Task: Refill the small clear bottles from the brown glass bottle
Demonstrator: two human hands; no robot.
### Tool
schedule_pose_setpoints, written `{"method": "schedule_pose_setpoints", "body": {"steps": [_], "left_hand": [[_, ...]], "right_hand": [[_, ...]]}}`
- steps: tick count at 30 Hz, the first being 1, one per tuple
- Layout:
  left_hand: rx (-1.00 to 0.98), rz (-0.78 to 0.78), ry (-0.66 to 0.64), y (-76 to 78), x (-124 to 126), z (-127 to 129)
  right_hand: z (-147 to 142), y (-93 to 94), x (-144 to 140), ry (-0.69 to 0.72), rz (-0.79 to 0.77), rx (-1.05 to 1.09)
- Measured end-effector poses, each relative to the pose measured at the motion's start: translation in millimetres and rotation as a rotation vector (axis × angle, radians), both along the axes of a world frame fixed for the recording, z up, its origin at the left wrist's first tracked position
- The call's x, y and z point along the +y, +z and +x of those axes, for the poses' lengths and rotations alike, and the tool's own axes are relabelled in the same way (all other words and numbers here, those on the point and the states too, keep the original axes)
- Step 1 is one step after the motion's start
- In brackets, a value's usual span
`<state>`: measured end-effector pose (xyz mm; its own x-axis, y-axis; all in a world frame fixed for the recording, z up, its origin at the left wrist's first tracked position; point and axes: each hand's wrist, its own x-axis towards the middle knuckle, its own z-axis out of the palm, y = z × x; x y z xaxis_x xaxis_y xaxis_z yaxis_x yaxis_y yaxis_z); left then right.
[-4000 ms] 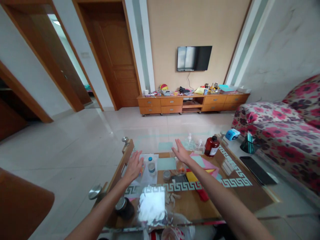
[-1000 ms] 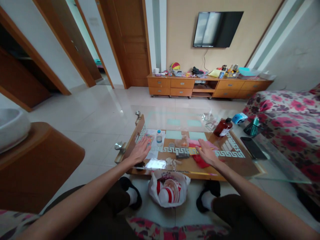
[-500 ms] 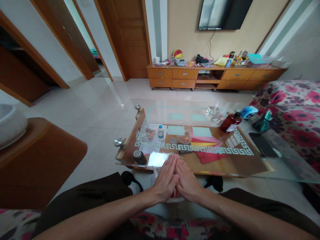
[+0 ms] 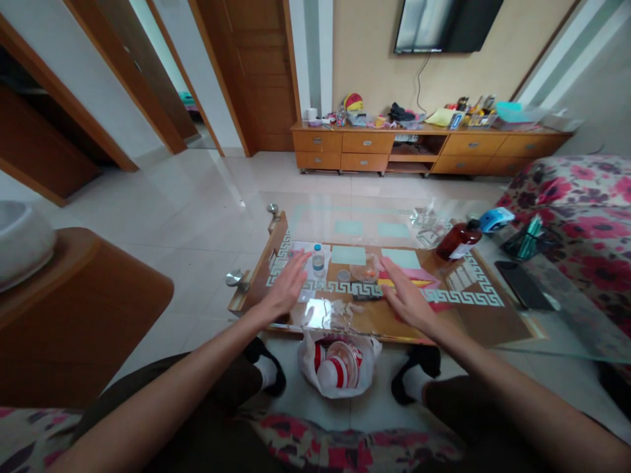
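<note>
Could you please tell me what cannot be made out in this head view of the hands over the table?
- Brown bottle: label too small to read.
- Items under the left hand: hidden by the palm.
- Coloured paper: partly covered by the right hand.
- Television: cut off by the top edge.

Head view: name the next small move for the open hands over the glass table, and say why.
Probably lower the right hand onto the coloured paper just beneath it. Both hands are open and empty, and the left hand hovers beside the small bottle without touching it.

Tiled floor [image 4: 197,197], wall television [image 4: 446,23], wooden cabinet [image 4: 424,150]
</note>
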<state>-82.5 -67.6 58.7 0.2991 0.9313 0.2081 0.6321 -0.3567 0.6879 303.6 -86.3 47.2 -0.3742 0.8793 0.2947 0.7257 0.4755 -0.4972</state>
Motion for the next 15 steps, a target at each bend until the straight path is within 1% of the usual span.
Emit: {"method": "schedule_pose_setpoints", "body": {"steps": [1,2,3,4,5,6,8,12,14,15], "left_hand": [[0.076,-0.019,0.099,-7.2,16.3,-15.8],[0.158,-0.050,0.180,-16.1,27.6,-29.5],[0.235,-0.076,0.221,-25.6,33.8,-39.9],[0.300,-0.080,0.226,-34.6,34.8,-45.9],[0.349,-0.058,0.203,-42.4,31.4,-47.2],[0.379,-0.028,0.153,-48.3,24.0,-43.6],[0.382,0.026,0.016,-53.4,0.6,-23.4],[0.299,0.047,-0.275,-46.5,-62.1,39.3],[0.230,0.044,-0.362,-43.7,-93.2,63.3],[0.200,0.047,-0.377,-44.0,-107.6,71.0]], "right_hand": [[16.9,-7.0,16.1,-0.075,0.016,-0.049],[31.7,-15.5,28.7,-0.146,0.011,-0.091],[43.3,-24.6,37.5,-0.208,-0.006,-0.124],[50.6,-33.0,42.4,-0.248,-0.021,-0.153],[53.0,-39.8,43.4,-0.258,-0.033,-0.181],[50.3,-44.5,40.8,-0.246,-0.038,-0.202],[31.3,-46.4,26.7,-0.158,-0.033,-0.230],[-32.5,-34.1,-24.8,0.116,-0.034,-0.215],[-59.3,-32.1,-54.9,0.243,-0.056,-0.192],[-69.0,-33.4,-69.5,0.249,-0.059,-0.175]]}}
